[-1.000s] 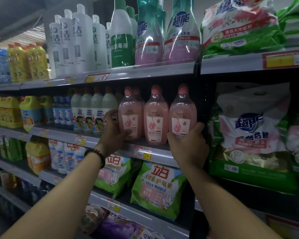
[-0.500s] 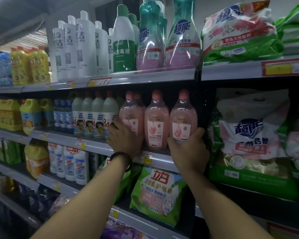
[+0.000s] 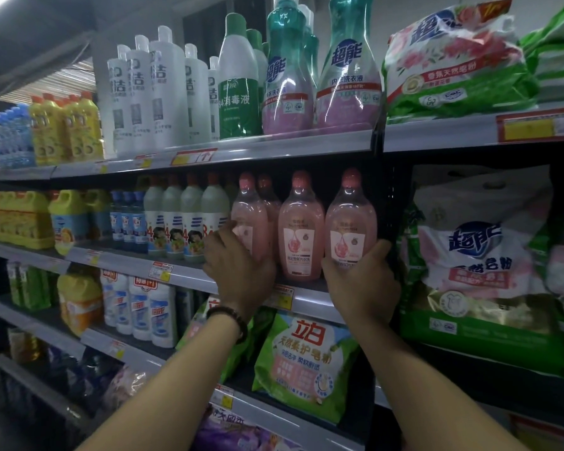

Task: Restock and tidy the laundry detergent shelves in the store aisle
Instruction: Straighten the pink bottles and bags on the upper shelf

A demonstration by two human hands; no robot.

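A row of pink detergent bottles stands on the middle shelf (image 3: 306, 296). My left hand (image 3: 238, 265) wraps the lower part of the left pink bottle (image 3: 248, 216). My right hand (image 3: 360, 281) cups the base and right side of the right pink bottle (image 3: 350, 222). The middle pink bottle (image 3: 301, 229) stands between them, untouched. A further pink bottle shows behind the left one. A beaded bracelet sits on my left wrist.
White-and-blue bleach bottles (image 3: 183, 222) stand just left of my left hand. A dark shelf upright (image 3: 388, 206) is right beside my right hand, with large powder bags (image 3: 479, 255) beyond. Teal bottles (image 3: 349, 73) fill the shelf above, green powder bags (image 3: 306, 362) the shelf below.
The view has shifted so the shelves sit lower in frame. My left hand has slid from the left edge onto the front of the left pink bottle. The right hand stays on the right bottle.
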